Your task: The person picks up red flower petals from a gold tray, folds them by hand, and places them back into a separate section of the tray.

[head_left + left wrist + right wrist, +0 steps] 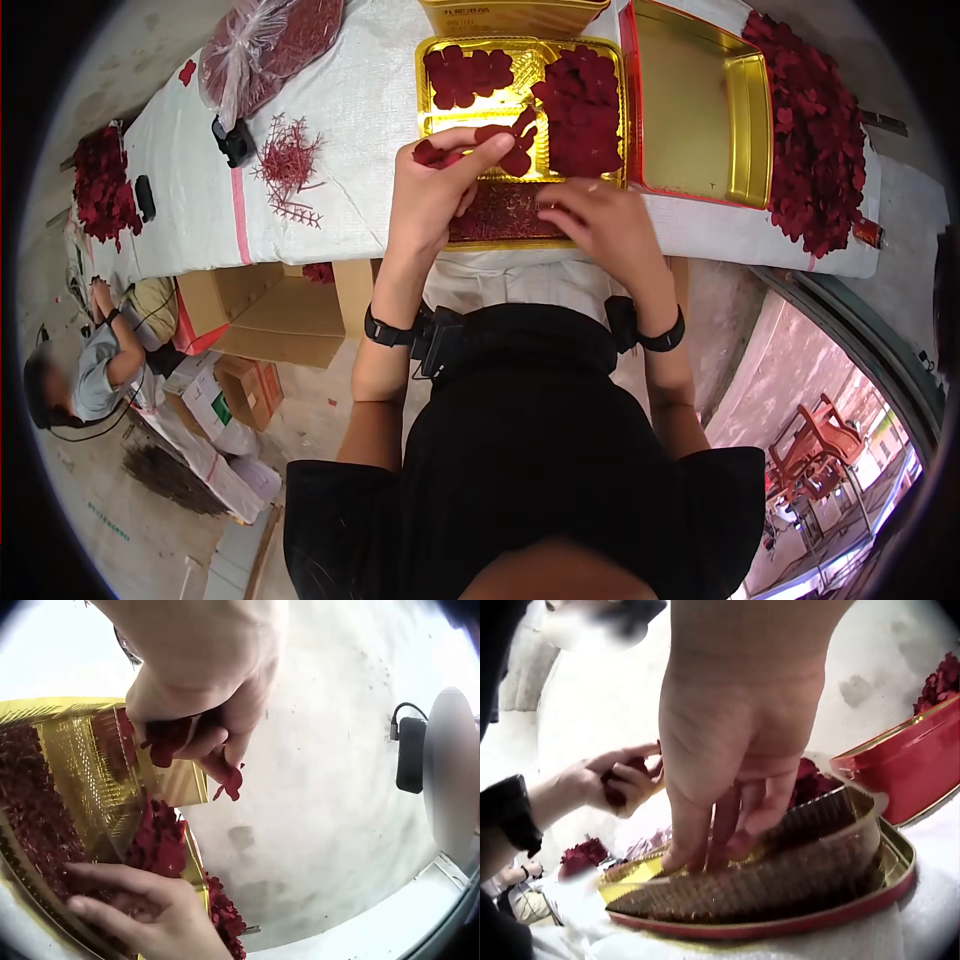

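Note:
In the head view a gold tray [425,75] has compartments holding dark red petal-like pieces [583,112]. The left hand [435,190] is above its left side, pinching a red piece [520,155] at the fingertips, with more red pieces [166,742] held in the curled fingers. The right hand [610,222] reaches into the near compartment, which holds small dark red bits [492,215]. In the right wrist view the right hand [735,750] points its fingers down inside the tray wall [780,877]; whether they grip any bits is hidden.
A red-rimmed gold box [700,110] stands right of the tray, beside a heap of red pieces [810,130]. To the left lie a thin red tangle [288,165] and a plastic bag [265,60]. Cardboard boxes [290,310] stand below, and another person [95,380] is at far left.

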Motion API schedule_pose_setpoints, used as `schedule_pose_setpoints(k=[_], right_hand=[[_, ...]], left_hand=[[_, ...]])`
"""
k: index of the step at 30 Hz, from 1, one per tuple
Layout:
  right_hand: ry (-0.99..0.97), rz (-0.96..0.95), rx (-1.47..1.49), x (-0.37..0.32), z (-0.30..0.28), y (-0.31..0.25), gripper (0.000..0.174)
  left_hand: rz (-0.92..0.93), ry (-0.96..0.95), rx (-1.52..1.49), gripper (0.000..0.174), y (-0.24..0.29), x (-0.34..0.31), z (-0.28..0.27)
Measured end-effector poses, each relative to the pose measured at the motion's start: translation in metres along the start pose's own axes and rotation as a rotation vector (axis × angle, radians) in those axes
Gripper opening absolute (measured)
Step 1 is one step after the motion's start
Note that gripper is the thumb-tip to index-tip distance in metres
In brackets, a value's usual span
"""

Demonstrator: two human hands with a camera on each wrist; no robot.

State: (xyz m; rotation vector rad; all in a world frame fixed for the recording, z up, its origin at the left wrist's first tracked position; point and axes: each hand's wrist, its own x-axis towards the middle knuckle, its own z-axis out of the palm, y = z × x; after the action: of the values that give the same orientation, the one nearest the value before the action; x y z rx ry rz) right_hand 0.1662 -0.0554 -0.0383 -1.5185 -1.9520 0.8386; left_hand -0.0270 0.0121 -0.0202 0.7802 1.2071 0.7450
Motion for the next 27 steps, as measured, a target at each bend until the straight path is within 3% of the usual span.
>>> schedule_pose_setpoints(k=[2,9,15,18,21,24,27], right_hand=[[-0.197,-0.031,-0.081,-0.003,0.016,0.013,0.02],[-0.259,0.039,-0.054,-0.006,0.029,0.018,0.013],[-0.215,0.032,-0.02,-0.009,0.026,0.021,0.012],[-0.102,0.035,0.039,-0.007,0.023,0.013,0.011],[-0.247,0.228,0.207,-0.003,0.007,0.002,0.009],[-0.175,0.214,0.413,-0.001,0.0,-0.004,0.012],[-0.177,0.089,0.344,-0.002,-0.004,-0.002,0.014]], left_hand=[[-0.006,0.014,-0.009,0.017,0.0,0.0,0.001],[-0.054,-0.099,-0.188,0.014,0.0,-0.002,-0.005],[-0.077,-0.128,-0.311,0.014,0.0,-0.002,-0.002],[-0.067,-0.106,-0.305,0.014,0.0,-0.002,-0.001],[-0.064,-0.073,-0.229,0.015,0.0,-0.003,0.002],[-0.05,-0.036,-0.17,0.015,0.003,-0.005,0.006],[-0.041,-0.025,-0.152,0.016,0.006,-0.007,0.01]])
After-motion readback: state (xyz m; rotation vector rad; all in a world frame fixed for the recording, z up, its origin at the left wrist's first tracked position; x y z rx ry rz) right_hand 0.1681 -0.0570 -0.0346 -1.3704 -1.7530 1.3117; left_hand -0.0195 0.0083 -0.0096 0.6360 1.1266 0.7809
